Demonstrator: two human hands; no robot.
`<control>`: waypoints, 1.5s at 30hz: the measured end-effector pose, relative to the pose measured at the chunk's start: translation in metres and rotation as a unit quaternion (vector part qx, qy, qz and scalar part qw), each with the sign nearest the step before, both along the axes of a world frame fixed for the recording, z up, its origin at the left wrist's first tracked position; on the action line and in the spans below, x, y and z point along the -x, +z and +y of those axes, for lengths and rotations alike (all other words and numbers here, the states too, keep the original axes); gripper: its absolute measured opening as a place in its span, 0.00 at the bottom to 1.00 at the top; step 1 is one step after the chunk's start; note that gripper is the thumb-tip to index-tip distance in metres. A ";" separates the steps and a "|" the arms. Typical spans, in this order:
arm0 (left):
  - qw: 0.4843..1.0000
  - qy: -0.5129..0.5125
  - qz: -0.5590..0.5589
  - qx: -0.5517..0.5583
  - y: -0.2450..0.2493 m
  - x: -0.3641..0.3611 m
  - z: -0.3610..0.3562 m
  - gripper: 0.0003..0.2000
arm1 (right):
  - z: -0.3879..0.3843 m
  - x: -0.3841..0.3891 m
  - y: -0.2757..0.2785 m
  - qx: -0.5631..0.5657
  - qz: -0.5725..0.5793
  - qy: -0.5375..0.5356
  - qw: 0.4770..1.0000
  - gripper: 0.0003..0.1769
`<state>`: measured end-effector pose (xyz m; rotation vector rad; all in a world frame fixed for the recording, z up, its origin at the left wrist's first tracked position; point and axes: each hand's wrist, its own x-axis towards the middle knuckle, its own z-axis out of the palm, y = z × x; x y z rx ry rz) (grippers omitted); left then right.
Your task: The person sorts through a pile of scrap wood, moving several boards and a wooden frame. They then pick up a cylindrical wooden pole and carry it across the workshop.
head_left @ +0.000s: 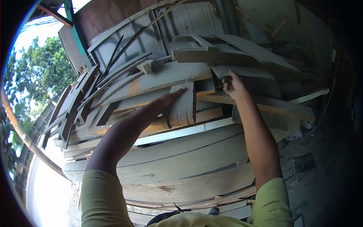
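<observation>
My left hand lies across the top of a short stack of wooden boards, fingers stretched out to the right over the dusty upper face. These boards jut toward me from the pile. Further right, my right hand is raised in front of a wide grey board. Its thumb points up, the other fingers are curled in, and nothing shows between them. Just below that hand runs a thick plank with a bare orange-brown edge.
A big heap of dusty boards spreads ahead, with several long strips leaning out at the left. Heavy beams lie stacked higher at the right. Wide curved-looking planks form the front below my arms. Debris covers the floor at right.
</observation>
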<state>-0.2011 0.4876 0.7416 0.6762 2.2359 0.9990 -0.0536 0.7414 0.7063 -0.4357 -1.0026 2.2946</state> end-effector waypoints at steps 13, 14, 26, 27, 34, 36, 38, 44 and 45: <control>0.999 0.004 0.030 0.034 0.011 -0.037 -0.062 0.41 | 0.032 0.011 0.032 0.019 -0.003 0.048 0.999 0.16; 0.999 0.001 0.027 0.033 0.012 -0.036 -0.060 0.41 | 0.033 0.014 0.031 0.018 -0.006 0.046 0.999 0.16; 0.991 0.008 0.134 0.025 0.010 -0.019 -0.093 0.42 | 0.025 0.006 0.017 0.001 0.054 0.020 0.998 0.21; 0.969 0.032 0.237 -0.055 0.014 -0.031 -0.115 0.40 | 0.031 0.006 0.015 -0.001 0.042 0.042 0.998 0.21; 0.697 0.430 0.390 -0.421 -0.038 0.011 -0.320 0.18 | 0.008 -0.017 0.006 -0.082 0.114 0.071 0.987 0.25; 0.667 0.509 0.269 -0.472 -0.083 0.069 -0.383 0.24 | -0.018 -0.034 -0.011 -0.128 0.094 0.016 0.987 0.30; 0.609 0.495 0.016 -0.619 -0.103 0.105 -0.420 0.30 | -0.083 -0.048 -0.031 -0.166 0.015 -0.064 0.984 0.36; 0.470 0.361 -0.148 -0.792 -0.134 0.217 -0.431 0.41 | -0.241 -0.042 -0.066 -0.071 -0.024 0.107 0.991 0.41; 0.457 0.305 -0.153 -0.821 -0.133 0.230 -0.427 0.41 | -0.252 -0.041 -0.058 -0.078 -0.016 0.101 0.992 0.41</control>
